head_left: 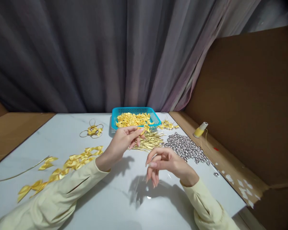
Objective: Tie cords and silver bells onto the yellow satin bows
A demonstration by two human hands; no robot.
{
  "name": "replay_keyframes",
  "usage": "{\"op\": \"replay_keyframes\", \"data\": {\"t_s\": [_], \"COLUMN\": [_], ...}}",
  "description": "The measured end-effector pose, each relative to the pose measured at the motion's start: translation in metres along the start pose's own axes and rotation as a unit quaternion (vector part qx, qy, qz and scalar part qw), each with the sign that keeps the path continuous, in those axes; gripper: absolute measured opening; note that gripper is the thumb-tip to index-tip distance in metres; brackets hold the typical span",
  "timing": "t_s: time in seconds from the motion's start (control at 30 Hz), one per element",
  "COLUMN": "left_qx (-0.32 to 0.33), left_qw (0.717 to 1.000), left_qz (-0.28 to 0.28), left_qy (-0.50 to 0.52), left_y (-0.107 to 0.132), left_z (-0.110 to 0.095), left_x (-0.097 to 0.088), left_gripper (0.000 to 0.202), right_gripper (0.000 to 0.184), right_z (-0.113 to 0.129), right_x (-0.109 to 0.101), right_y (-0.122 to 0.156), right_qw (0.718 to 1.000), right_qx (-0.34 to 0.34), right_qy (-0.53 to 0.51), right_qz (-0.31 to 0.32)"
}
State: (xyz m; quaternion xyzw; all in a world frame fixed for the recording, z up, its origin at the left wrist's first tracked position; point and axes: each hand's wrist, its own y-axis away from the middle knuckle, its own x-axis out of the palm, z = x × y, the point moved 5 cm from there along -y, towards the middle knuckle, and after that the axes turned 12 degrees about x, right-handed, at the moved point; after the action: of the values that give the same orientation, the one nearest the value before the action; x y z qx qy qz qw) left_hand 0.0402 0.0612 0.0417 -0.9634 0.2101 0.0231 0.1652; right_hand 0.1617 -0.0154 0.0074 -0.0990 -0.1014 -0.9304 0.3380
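Observation:
My left hand is raised just in front of the blue basket, thumb and fingers closed on a small yellow ribbon bow. Part of that bow is hidden by the fingers. Lower and to the right, my right hand hovers over the white tabletop with loosely bent fingers; I see nothing held in it. Behind the hands stands the blue plastic basket, full of yellow bows. A bundle of gold wire ties lies between the basket and my right hand.
Silver beads are heaped at the right, one bead apart. A thread spool stands on cardboard. Bows line the left, near a gold cord. Looped pieces with bows lie farther back. Grey curtain hangs behind.

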Motion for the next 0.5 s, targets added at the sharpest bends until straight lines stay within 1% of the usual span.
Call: {"op": "replay_keyframes", "data": {"t_s": [0.13,0.2,0.27,0.33,0.43,0.5], "left_qx": [0.012,0.012,0.009,0.008,0.014,0.026], "left_qw": [1.000,1.000,0.999,0.999,0.999,0.999], "left_qz": [-0.016,-0.023,-0.031,-0.036,-0.040,-0.043], "left_qy": [-0.002,0.001,0.006,0.015,0.021,0.012], "left_y": [0.0004,0.0010,0.0016,0.0024,0.0039,0.0049], "left_z": [-0.0030,-0.0038,-0.0040,-0.0038,-0.0041,-0.0054], "left_x": [0.0000,0.0001,0.0002,0.0009,0.0022,0.0028], "left_gripper": [0.024,0.023,0.024,0.024,0.023,0.023], "right_gripper": [0.024,0.027,0.024,0.019,0.010,0.008], "right_z": [-0.0040,-0.0050,-0.0054,-0.0059,-0.0081,-0.0101], "right_x": [0.0038,0.0038,0.0030,0.0020,0.0014,0.0000], "right_y": [-0.0038,-0.0044,-0.0039,-0.0035,-0.0057,-0.0095], "right_qw": [0.998,0.997,0.996,0.996,0.997,0.997], "right_qx": [0.018,0.019,0.018,0.014,0.009,-0.001], "right_qy": [-0.041,-0.058,-0.065,-0.068,-0.074,-0.077], "right_qz": [0.038,0.054,0.057,0.047,0.023,-0.001]}}
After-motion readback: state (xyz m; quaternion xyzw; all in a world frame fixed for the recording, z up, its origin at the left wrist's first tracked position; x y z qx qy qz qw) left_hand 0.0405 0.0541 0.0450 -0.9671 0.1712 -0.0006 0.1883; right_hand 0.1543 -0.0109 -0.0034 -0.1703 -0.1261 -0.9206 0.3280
